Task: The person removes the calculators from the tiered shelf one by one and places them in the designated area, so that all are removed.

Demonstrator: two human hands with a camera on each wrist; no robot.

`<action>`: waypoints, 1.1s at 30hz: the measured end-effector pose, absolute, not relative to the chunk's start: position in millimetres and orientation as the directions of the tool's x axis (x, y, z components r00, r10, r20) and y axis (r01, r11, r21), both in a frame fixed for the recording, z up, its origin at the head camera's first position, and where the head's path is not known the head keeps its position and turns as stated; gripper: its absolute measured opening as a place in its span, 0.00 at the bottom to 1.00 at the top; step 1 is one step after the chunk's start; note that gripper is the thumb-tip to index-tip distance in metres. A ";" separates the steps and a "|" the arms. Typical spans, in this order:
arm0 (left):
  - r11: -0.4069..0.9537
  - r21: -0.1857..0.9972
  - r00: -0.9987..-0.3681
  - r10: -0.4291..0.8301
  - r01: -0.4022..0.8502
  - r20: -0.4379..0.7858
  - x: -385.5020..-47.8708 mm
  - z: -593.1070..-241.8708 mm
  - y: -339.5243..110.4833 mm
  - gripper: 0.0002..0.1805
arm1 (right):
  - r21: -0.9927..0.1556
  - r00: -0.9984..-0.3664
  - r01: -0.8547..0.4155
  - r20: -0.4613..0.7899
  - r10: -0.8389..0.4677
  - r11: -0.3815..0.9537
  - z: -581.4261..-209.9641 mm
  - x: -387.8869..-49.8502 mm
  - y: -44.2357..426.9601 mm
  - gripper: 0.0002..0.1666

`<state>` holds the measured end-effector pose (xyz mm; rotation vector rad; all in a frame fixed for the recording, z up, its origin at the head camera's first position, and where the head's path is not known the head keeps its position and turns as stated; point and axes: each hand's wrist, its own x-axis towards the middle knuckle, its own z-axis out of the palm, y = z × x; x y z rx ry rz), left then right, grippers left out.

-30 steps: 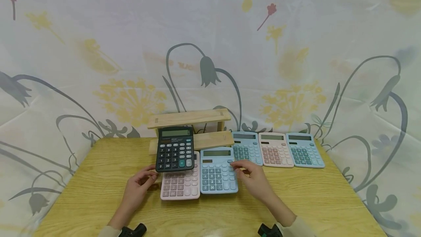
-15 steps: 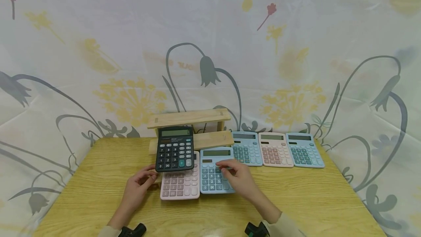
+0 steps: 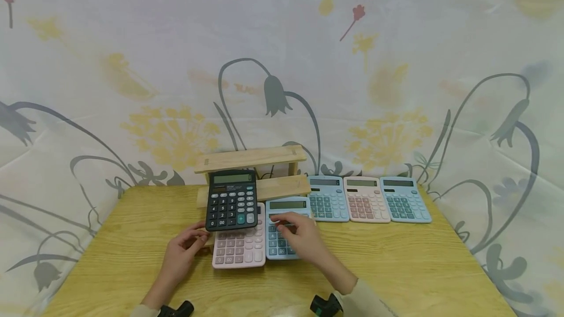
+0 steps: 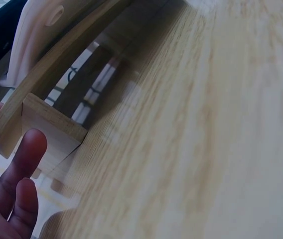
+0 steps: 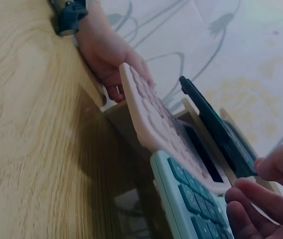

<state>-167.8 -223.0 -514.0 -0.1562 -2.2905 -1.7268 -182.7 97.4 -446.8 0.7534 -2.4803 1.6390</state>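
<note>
A small tiered wooden rack [image 3: 282, 187] carries a black calculator [image 3: 232, 204] on a higher tier, with a pink calculator [image 3: 239, 251] and a blue calculator [image 3: 288, 204] leaning side by side in front. My left hand [image 3: 181, 253] holds the left end of the rack's lowest board [image 4: 12, 124], with fingers on both sides of it in the left wrist view. Over the blue calculator hovers my right hand [image 3: 299, 238], fingers loosely bent around nothing, fingertips towards the black calculator's right edge. It hides some of the blue calculator's keys.
To the right of the rack stand another blue calculator [image 3: 329, 199], another pink calculator [image 3: 366, 200] and a further blue calculator [image 3: 405, 200] in a row. They sit at the back of the wood-grain table [image 3: 396, 268], before a flower-patterned cloth [image 3: 396, 38].
My right hand has moved left, from the blue calculator's right edge across its keys towards the black calculator. My left hand has stayed at the rack's end.
</note>
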 end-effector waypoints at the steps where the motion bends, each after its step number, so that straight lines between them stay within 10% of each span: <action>1: 0.280 0.929 -0.959 -0.075 0.243 0.274 -168.3 -514.6 -223.2 0.06 | -0.848 -0.876 -0.436 0.323 -0.359 0.300 -447.0 -183.0 95.8 0.14; 33: 0.368 0.902 -0.956 -0.098 0.224 0.277 -168.5 -513.1 -222.0 0.04 | -0.910 -0.914 -0.317 0.218 -0.343 0.268 -444.0 -190.0 53.8 0.16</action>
